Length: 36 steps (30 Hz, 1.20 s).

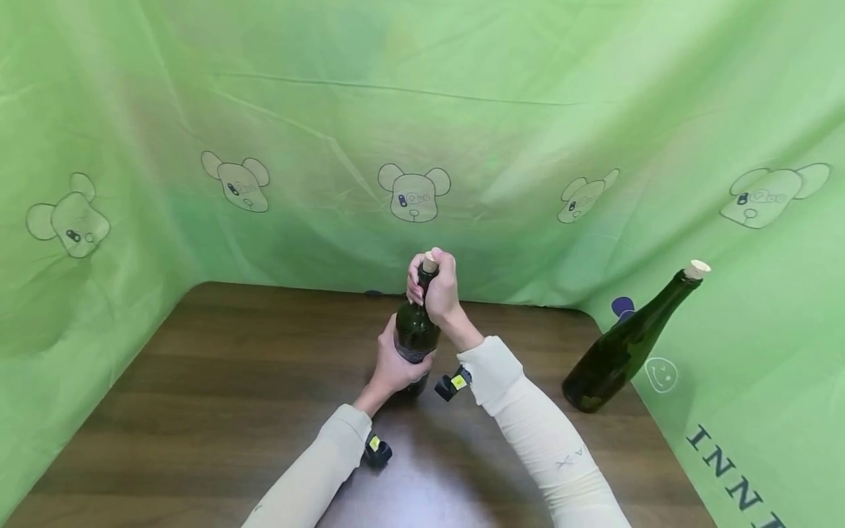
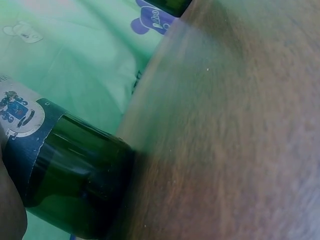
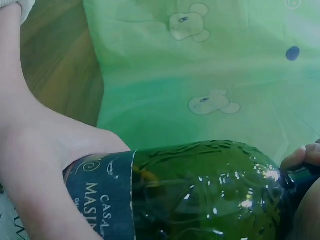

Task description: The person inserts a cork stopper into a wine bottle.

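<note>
A dark green wine bottle [image 1: 417, 327] stands on the table in front of me, a pale cork [image 1: 430, 262] in its mouth. My left hand [image 1: 394, 363] grips its body low down, around the label [image 3: 102, 192]. Up at the neck, my right hand [image 1: 441, 290] wraps its fingers round the glass, the thumb by the cork's top. The left wrist view shows the bottle's base [image 2: 95, 180] by the wood, while the right wrist view shows its shoulder [image 3: 215, 185] between both hands.
A second green bottle [image 1: 620, 348], also corked, stands at the table's right side. The wooden table [image 1: 198, 411] is enclosed at the back and sides by green cloth [image 1: 317, 147] printed with bear heads.
</note>
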Each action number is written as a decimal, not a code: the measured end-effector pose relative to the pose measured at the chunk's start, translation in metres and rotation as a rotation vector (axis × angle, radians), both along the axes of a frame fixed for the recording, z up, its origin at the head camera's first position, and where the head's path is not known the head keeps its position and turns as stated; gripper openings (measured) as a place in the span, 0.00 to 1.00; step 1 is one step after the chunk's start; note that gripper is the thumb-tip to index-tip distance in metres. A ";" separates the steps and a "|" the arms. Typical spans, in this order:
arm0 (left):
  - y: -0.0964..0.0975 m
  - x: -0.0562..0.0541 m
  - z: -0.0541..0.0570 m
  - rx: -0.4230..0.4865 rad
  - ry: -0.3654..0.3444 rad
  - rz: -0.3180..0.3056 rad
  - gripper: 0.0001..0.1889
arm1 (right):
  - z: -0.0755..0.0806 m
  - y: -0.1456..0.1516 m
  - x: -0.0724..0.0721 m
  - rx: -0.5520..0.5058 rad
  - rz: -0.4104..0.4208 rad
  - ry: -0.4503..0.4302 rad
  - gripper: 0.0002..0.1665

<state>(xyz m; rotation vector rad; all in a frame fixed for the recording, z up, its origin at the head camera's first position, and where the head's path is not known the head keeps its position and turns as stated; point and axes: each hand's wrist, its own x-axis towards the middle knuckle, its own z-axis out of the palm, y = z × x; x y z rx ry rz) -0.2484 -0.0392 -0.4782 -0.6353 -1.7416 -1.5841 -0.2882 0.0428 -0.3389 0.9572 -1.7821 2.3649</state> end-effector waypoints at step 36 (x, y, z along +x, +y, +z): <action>0.003 0.003 0.002 -0.012 -0.004 0.081 0.35 | -0.002 0.000 -0.007 0.062 -0.116 0.188 0.28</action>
